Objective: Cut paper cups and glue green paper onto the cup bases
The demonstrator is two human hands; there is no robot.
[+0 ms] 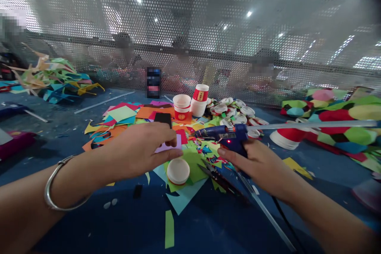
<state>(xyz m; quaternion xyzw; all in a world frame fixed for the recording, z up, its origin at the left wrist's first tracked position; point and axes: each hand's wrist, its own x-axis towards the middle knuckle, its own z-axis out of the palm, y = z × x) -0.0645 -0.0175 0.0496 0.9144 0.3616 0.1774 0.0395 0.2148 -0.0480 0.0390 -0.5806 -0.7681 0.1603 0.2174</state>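
Note:
My right hand (262, 162) is wrapped round the handle of a dark blue hot glue gun (233, 135), its nozzle pointing left. A red light glows on its body, and a long clear glue stick (315, 126) juts out behind it. My left hand (149, 143) hovers with bent fingers and the thumb apart from them, next to a sheet of purple paper (168, 145); I see nothing gripped. Just below it, a small white paper cup base (178, 171) lies on green paper (193, 160). Scissors (222, 178) rest between the two hands.
Paper cups (182, 107) and a cup stack (199, 101) stand ahead, beside a heap of cut cup pieces (232, 109). Coloured paper shapes pile up at left (59, 81) and right (342, 119). A phone (153, 82) leans against the perforated metal screen (190, 20).

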